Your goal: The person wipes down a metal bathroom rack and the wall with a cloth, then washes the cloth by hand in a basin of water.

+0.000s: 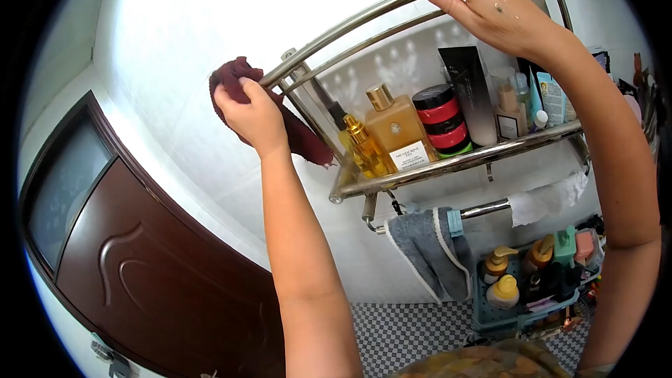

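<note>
1. Clutching a maroon cloth (308,138), the left hand (250,115) holds it at the left end of the shelf (455,163)'s top rail (350,26).
2. Farther right, the right hand (490,10) curls over that rail.
3. Below, the amber bottle (393,126)'s white label (409,156) bears print I can't reliably read.

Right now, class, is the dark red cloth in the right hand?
No, the left hand holds the cloth, while the right hand grips the rail.

From here I see the shelf (505,150) bearing a yellow bottle (367,148), an amber bottle (397,126), red jars (444,117) and a dark tube (467,87).
</note>
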A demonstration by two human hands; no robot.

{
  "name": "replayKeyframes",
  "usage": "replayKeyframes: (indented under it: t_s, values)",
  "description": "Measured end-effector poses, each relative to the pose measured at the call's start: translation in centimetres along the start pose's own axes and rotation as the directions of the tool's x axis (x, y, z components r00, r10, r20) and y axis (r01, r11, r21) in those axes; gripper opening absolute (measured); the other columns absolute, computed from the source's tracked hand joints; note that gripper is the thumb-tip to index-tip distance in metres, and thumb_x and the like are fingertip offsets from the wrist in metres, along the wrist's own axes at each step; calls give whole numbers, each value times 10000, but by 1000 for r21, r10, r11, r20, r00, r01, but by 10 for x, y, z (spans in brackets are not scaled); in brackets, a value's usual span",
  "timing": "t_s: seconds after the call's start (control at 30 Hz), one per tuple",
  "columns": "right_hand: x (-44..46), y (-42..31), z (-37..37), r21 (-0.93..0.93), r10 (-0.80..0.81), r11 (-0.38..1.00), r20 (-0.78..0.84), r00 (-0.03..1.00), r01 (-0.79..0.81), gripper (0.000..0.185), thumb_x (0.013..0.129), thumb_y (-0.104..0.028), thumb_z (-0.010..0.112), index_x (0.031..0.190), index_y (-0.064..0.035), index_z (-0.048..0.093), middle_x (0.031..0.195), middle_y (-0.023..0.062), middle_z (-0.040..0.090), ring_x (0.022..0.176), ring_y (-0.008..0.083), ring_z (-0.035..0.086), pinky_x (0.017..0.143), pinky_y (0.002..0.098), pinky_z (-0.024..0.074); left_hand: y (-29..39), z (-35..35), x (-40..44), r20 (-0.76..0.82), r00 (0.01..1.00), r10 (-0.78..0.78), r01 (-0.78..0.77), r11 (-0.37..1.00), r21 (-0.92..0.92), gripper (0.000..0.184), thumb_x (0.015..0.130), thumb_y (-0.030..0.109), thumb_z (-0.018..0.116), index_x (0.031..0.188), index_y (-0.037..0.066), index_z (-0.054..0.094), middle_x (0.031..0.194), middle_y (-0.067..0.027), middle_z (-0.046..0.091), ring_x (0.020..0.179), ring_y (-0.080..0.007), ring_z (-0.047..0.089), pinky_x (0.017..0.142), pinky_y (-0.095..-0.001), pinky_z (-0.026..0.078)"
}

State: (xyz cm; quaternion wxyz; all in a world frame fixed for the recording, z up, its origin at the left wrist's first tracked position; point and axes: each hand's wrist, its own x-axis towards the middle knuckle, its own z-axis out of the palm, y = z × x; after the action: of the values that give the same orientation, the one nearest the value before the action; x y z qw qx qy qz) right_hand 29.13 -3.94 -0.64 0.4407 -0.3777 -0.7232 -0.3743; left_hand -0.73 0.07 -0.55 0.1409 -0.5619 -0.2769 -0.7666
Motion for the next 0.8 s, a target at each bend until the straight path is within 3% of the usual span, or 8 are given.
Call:
replayKeyframes:
  t_s: [0.1,0.17,0.2,0.4,0.5,0.57,0.7,0.8]
  values:
    - [-1,2,4,-8,-31,1000,-44,999,30,258,892,-271,459,990,-60,571,906,119,567,895,262,511,827,387,305,-11,-3,18,1,984,-176,174,972,-155,198,844,77,458,1006,-33,485,843,-107,602,713,-176,580,614,-318,490]
    - [-2,2,3,-33,-36,999,-37,999,35,255,893,-268,456,998,-64,567,906,117,563,894,263,511,828,391,305,-14,-13,32,-1,857,-515,455,759,-466,172,849,110,475,965,-2,536,883,-108,605,782,-221,589,698,-352,494]
    - [-2,2,4,-30,-38,999,-44,998,37,257,892,-273,458,995,-64,567,905,116,562,892,261,511,830,392,304,-15,-19,32,64,837,-543,484,683,-546,199,872,150,460,980,5,544,907,-112,605,825,-238,585,732,-367,487]
    - [-3,4,7,-35,-63,998,-93,994,60,259,875,-288,481,982,-71,573,886,109,560,879,253,514,819,388,305,-18,-34,0,351,892,-284,452,565,-690,306,946,243,362,1138,47,497,1106,-105,562,965,-247,538,850,-379,441]
    - [-3,4,6,-26,-71,997,-98,993,69,256,870,-287,488,977,-71,575,876,109,558,870,253,513,815,384,305,-19,-21,-14,225,965,-138,233,846,-479,300,932,213,451,1207,94,432,1099,-59,547,854,-142,502,729,-253,426]
    - [-3,5,7,-29,-75,997,-101,992,72,257,869,-288,489,979,-71,573,874,109,557,869,254,512,815,384,304,-24,-19,-12,236,972,12,53,962,-268,341,934,183,435,1226,26,357,1153,-89,508,1048,-197,481,865,-331,402]
    - [-4,3,8,-64,-72,996,-111,991,66,262,867,-289,492,990,-70,566,876,109,552,874,253,509,820,385,301,-27,-13,1,173,983,-56,111,937,-332,301,927,175,437,1179,13,420,1101,-94,548,1007,-202,518,852,-337,423]
    - [-4,4,8,-58,-74,996,-99,992,69,264,865,-291,497,996,-70,560,883,108,550,879,250,507,824,385,300,-39,-34,26,339,851,-401,520,550,-654,248,909,202,449,1047,35,571,993,-89,621,934,-236,578,871,-364,436]
